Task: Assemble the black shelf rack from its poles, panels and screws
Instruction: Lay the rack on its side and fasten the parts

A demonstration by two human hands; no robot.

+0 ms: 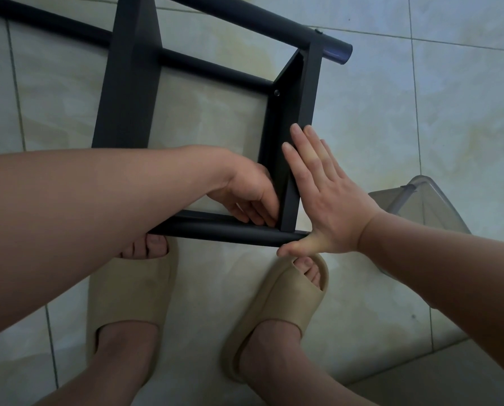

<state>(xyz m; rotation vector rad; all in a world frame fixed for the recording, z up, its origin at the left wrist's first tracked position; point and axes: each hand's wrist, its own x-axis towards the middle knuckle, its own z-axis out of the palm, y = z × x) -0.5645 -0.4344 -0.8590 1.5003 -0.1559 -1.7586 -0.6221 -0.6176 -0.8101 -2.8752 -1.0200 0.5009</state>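
Note:
The black shelf rack lies on its side on the tiled floor, with its near pole (224,231) crossing in front of my feet. An end panel (294,118) runs from the near pole up to a far pole (277,23). A second panel (130,77) stands to the left. My right hand (324,194) presses flat with straight fingers against the outer face of the end panel, thumb under the near pole's end. My left hand (250,197) reaches inside the frame, its fingers curled at the corner where the end panel meets the near pole; what they pinch is hidden.
My feet in beige slippers (277,312) stand just behind the near pole. A clear plastic stool (423,200) sits at the right beside my right wrist. A screw head (276,93) shows on the end panel. Pale floor tiles surround the rack.

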